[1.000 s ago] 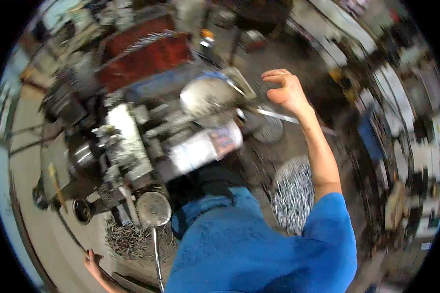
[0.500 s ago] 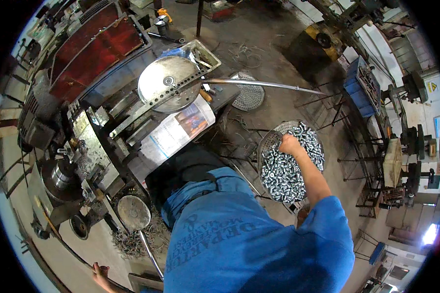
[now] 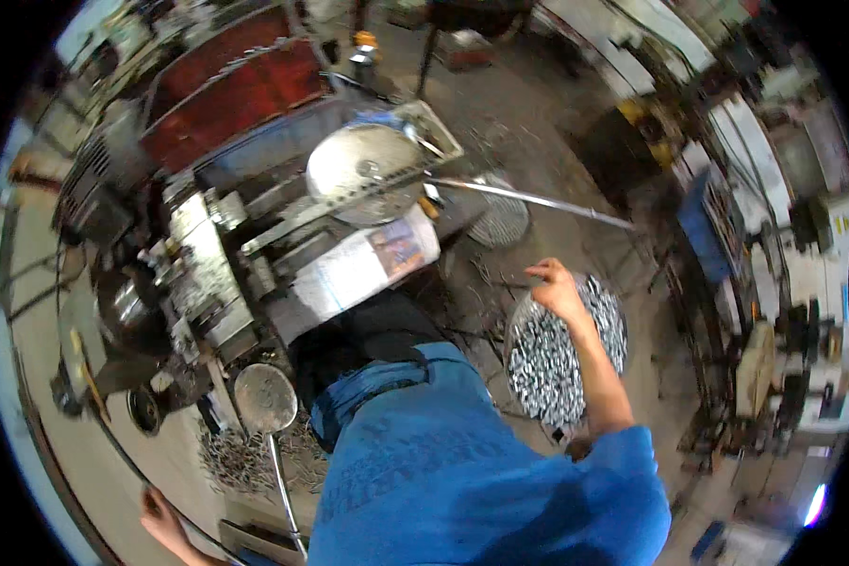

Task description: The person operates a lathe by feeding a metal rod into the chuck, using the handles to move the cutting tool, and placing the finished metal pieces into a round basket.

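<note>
At the lower left, my left hand (image 3: 163, 524) is beside a long dark rod (image 3: 127, 459), its fingertips at or very near it. Motion blur hides whether the fingers wrap it. My right hand (image 3: 558, 291) is over the far left rim of a round tray (image 3: 519, 325) heaped with small shiny metal parts (image 3: 561, 363). The right fingers are drawn together and point left; whatever is between them is too blurred to name.
Left of me stands a machine bench with metal fixtures (image 3: 203, 245). Ahead are a large metal disc (image 3: 360, 165), a printed paper sheet (image 3: 349, 274) and red bins (image 3: 236, 90). A small round plate (image 3: 264, 396) stands near my left hip. A blue crate (image 3: 707, 226) is at the right.
My right hand has come up out of the metal parts toward the tray's far left rim. The left hand has shifted left and slightly up in the picture. The whole view has turned somewhat.
</note>
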The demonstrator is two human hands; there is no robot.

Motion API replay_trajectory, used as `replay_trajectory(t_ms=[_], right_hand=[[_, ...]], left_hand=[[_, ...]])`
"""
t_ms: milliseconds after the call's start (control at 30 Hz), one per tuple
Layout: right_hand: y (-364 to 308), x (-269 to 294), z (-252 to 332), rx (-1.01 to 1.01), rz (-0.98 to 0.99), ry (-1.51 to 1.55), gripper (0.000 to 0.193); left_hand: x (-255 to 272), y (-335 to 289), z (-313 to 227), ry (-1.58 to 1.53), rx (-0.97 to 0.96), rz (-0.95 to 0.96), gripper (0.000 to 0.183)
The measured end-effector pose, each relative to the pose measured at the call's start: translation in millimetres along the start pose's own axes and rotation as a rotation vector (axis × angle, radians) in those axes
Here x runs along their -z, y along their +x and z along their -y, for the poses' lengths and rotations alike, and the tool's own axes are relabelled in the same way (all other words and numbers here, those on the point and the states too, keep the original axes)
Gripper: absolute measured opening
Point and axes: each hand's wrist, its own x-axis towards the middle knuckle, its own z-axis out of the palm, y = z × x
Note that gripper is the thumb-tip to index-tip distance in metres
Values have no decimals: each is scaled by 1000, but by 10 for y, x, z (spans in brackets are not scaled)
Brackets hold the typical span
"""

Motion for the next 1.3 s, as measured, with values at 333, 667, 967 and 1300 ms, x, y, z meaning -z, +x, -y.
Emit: replay_trajectory(t_ms=[333,667,967,1300], right_hand=[[336,-812,3287,1113,469,712,50],[142,-922,3764,1380,274,442,42],[245,-1000,4087,1522,400,207,38],[1168,-1957,5266,1594,196,-508,21]], left_hand=[[-418,-123,-2944,-1542,-143,903,38],[-580,-261,-2919,-1445,-219,760,37],[-358,0,-2580,-789,-527,404,40],[395,-60,-448,-23,102,-123,35]])
